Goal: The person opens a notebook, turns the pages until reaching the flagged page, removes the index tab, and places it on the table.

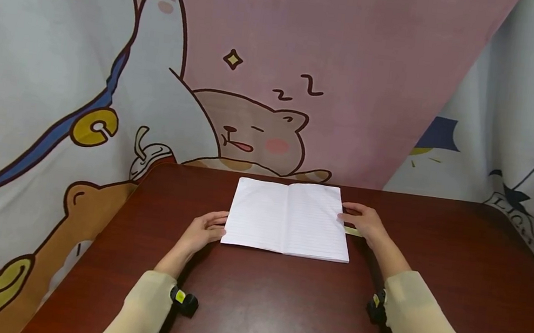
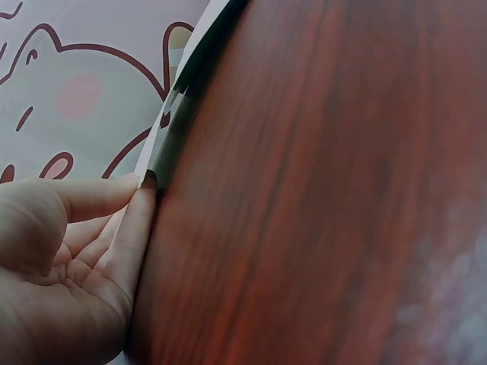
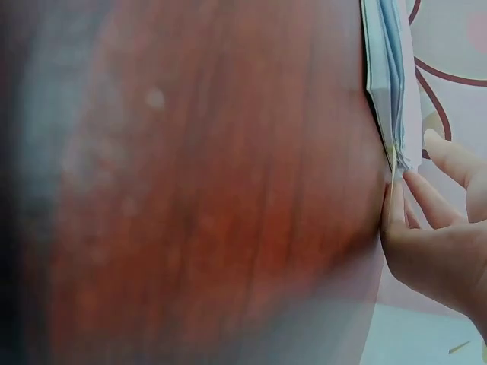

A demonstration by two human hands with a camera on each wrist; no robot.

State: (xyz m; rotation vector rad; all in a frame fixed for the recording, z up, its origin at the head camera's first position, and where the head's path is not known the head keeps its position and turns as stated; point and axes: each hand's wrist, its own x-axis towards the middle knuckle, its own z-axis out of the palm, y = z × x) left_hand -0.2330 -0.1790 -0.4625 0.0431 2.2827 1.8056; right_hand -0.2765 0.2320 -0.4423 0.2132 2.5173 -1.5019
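Note:
An open notebook (image 1: 262, 215) with blank ruled pages lies on the desk, its spine running away from me. My left hand (image 1: 202, 232) pinches the notebook's left edge between thumb and finger; the left wrist view shows the fingertips (image 2: 137, 186) meeting at the cover's edge. At the opposite side is my right hand (image 1: 364, 222), its thumb reaching over the right page edge and its other fingers loosely extended beside the page stack (image 3: 386, 84). A pale yellow strip (image 1: 353, 231) sticks out from the notebook's right side, close by the right fingers.
The reddish-brown wooden desk (image 1: 262, 301) stretches out around the notebook. Behind it hangs a cloth (image 1: 378, 80) printed with cartoon animals, meeting the desk's back and left edges. Each wrist carries a small black camera (image 1: 189, 304) on a strap.

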